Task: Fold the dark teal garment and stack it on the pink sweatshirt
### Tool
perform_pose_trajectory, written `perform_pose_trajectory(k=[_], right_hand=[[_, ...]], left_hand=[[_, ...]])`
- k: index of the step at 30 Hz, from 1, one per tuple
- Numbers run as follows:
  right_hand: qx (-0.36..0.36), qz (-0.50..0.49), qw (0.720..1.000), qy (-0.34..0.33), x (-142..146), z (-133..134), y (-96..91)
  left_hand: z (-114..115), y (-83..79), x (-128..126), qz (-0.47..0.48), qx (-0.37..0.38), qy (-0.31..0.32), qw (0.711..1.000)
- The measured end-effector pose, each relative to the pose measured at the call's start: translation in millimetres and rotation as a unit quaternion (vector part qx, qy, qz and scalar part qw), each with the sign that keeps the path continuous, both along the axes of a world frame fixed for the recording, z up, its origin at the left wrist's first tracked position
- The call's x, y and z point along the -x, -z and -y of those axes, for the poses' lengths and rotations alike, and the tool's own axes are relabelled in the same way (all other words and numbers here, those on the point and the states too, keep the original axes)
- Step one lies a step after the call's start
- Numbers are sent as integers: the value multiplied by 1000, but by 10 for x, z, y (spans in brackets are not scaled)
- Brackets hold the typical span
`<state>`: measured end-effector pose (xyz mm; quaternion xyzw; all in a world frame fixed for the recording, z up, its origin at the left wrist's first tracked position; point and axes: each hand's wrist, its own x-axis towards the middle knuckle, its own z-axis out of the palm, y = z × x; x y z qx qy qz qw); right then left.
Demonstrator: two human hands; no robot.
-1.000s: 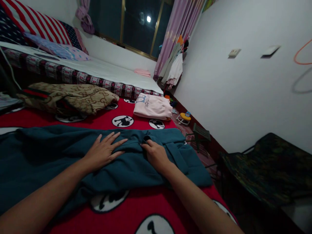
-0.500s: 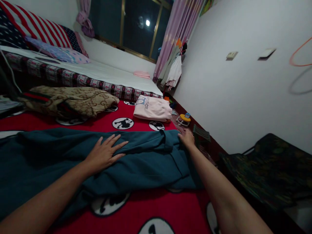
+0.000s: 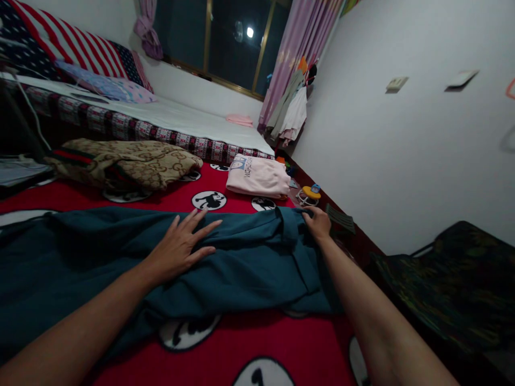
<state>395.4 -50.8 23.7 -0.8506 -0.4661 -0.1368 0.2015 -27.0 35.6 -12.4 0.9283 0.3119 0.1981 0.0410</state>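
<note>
L hand point(image 3: 181, 246) lies flat & spread on the teal cloth point(image 3: 249, 276), R hand point(image 3: 317, 222) pinches its end nr the R edge of the red blanket point(image 3: 289, 340), & the pink top point(image 3: 259, 179) by the far R corner looks folded, but the teal cloth's wrinkly, not yet neat.

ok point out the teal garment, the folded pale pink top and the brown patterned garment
Teal garment point(image 3: 249, 276): head view, middle of its spread fabric.
Folded pale pink top point(image 3: 265, 178): head view, plain upper face.
Brown patterned garment point(image 3: 140, 156): head view, patterned upper side.
</note>
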Motion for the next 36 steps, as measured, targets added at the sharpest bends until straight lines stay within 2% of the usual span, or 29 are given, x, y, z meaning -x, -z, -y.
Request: perform_pose_trajectory(k=[5, 7, 9, 12, 14, 15, 18, 21, 23, 26, 31, 34, 36], right_hand=[[40, 2, 999, 37, -24, 113, 164], [56, 2, 997, 49, 30, 80, 110], [40, 21, 998, 47, 163, 29, -35], [-21, 58, 997, -53, 513, 9, -269], [-20, 69, 989, -129, 766, 64, -324], [-2, 67, 987, -145, 865, 104, -311], [50, 18, 992, -116, 964, 198, -184], [39, -125, 989, -63, 812, 172, -111], [8, -272, 962, -25, 684, 98, -140], [-11, -435, 900, 3, 583, -26, -208], [-9, -533, 846, 6, 617, -143, -185], [-11, -565, 825, -30, 635, -173, -227], [-34, -571, 818, -66, 619, -185, -336]], left_hand=[[-5, -4, 6, -11, 19, 28, 999], [-2, 4, -1, -27, 32, 25, 999], [7, 1, -10, -35, 40, 20, 998], [22, -21, -17, -35, 51, 17, 998], [26, -40, -16, -26, 58, 17, 998], [25, -48, -14, -15, 58, 19, 998], [18, -66, -15, 48, 33, 57, 997], [14, -75, -32, 132, 10, 129, 983], [20, -78, -44, 162, 10, 155, 975], [37, -80, -47, 163, 20, 150, 975], [49, -67, -25, 150, 47, 102, 982], [50, -68, -21, 149, 58, 88, 983], [60, -95, -19, 171, 57, 85, 980]])
